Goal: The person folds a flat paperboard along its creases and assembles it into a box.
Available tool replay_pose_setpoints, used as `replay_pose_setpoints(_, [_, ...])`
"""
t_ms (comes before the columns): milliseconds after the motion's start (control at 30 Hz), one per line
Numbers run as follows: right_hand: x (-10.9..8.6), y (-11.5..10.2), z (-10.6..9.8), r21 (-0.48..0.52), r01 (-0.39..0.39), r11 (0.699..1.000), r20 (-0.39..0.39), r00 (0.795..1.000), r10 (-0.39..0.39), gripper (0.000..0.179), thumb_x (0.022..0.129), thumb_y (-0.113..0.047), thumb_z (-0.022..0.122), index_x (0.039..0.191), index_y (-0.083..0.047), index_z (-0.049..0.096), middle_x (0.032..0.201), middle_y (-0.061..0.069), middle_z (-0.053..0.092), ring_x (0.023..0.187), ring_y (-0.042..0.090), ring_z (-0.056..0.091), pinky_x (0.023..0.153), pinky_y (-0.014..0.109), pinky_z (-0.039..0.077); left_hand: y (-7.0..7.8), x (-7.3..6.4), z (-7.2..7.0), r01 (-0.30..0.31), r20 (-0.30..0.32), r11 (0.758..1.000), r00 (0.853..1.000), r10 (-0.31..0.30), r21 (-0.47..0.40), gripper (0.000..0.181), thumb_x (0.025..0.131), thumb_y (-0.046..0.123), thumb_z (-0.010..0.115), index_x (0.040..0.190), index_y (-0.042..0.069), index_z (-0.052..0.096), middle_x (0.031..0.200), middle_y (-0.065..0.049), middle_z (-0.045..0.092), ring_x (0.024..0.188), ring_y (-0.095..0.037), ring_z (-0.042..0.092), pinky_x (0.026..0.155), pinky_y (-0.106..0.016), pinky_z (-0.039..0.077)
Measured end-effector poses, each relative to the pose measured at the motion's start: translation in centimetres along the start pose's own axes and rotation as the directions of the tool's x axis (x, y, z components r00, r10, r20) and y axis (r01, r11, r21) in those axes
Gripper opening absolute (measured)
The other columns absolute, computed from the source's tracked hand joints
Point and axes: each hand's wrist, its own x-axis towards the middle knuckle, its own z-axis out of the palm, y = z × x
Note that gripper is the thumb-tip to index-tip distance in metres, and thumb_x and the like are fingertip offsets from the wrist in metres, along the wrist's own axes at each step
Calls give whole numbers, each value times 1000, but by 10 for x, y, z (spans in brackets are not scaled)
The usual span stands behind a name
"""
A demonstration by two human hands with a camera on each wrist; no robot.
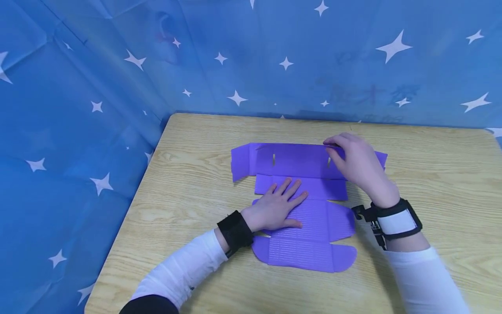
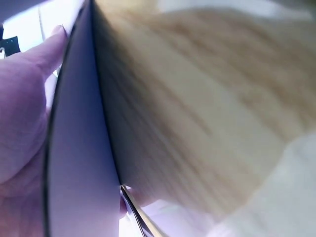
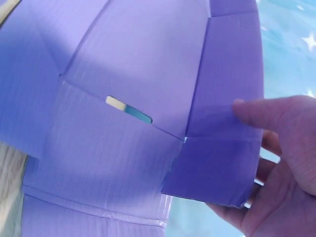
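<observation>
A purple cardboard box blank (image 1: 300,253), unfolded and creased, lies on the table with its far panel (image 1: 300,159) raised. Flat on its middle, fingers spread, rests my left hand (image 1: 274,209). My right hand (image 1: 354,157) pinches the far panel near its right end. In the right wrist view, the thumb of that hand (image 3: 291,163) lies on a narrow flap (image 3: 224,79) and the other fingers go behind it. A small slot (image 3: 128,109) cuts the crease beside it. The left wrist view shows a cardboard panel (image 2: 79,138) up close, partly hiding the left hand (image 2: 19,113).
The blank lies on a wood-grain table (image 1: 188,174). A blue curtain with white stars (image 1: 251,52) hangs behind the table and along its left side. Rounded side flaps (image 1: 345,257) stick out from the blank's near end.
</observation>
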Motion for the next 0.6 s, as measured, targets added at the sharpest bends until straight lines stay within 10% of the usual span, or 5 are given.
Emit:
replay_pose_setpoints(233, [-17, -11, -2, 20, -49, 999, 24, 999, 48, 35, 109, -30, 58, 126, -4, 75, 120, 19, 71, 114, 41, 66, 94, 58, 53, -4, -2, -1, -11, -1, 1000, 1000, 11, -21, 88, 101, 70, 49, 170, 29, 13, 181, -5, 2, 169, -30, 2, 135, -56, 23])
replay_pose_setpoints(600, [-27, -14, 3, 94, -9, 996, -23, 1000, 11, 25, 107, -19, 61, 121, -5, 77, 120, 19, 70, 118, 42, 62, 95, 58, 50, -16, -7, -3, -34, 2, 998, 999, 34, -46, 88, 100, 68, 53, 170, 30, 16, 181, -3, 1, 169, -29, -1, 136, -56, 20])
